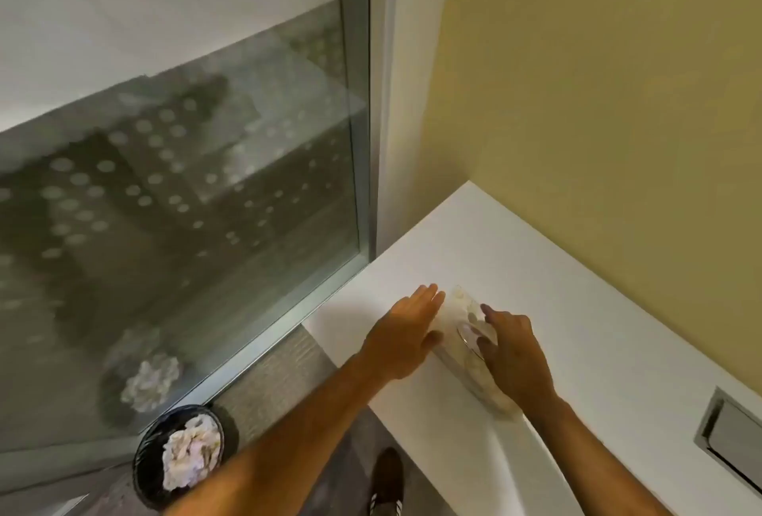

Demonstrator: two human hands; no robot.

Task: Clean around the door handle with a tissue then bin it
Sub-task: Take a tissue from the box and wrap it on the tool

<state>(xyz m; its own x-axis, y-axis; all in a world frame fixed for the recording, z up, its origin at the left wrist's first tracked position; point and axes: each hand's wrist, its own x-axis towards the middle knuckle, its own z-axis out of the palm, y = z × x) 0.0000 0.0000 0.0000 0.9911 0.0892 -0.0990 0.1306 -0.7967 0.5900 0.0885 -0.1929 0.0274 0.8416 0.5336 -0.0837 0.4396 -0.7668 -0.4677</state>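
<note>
Both hands are at a clear plastic tissue pack (466,334) that lies on a white countertop (577,309), near the counter's left edge. The left hand (406,336) lies flat with fingers stretched out, palm down against the pack's left side, gripping nothing. The right hand (513,355) is on top of the pack with fingers curled toward its oval opening (whether it has pinched a tissue there cannot be told, since the frame is blurred). Down on the floor to the left stands a small black waste bin (179,458) lined with a dark bag and holding crumpled white tissues (189,453); it sits just beside a glass panel (177,202) with a frosted dot pattern, which mirrors the bin's contents. A metal frame (373,103) borders the glass. A yellow wall (598,82) rises behind the counter, and a metal flap (732,437) is set into the counter at far right. A dark shoe (387,478) shows below.
</note>
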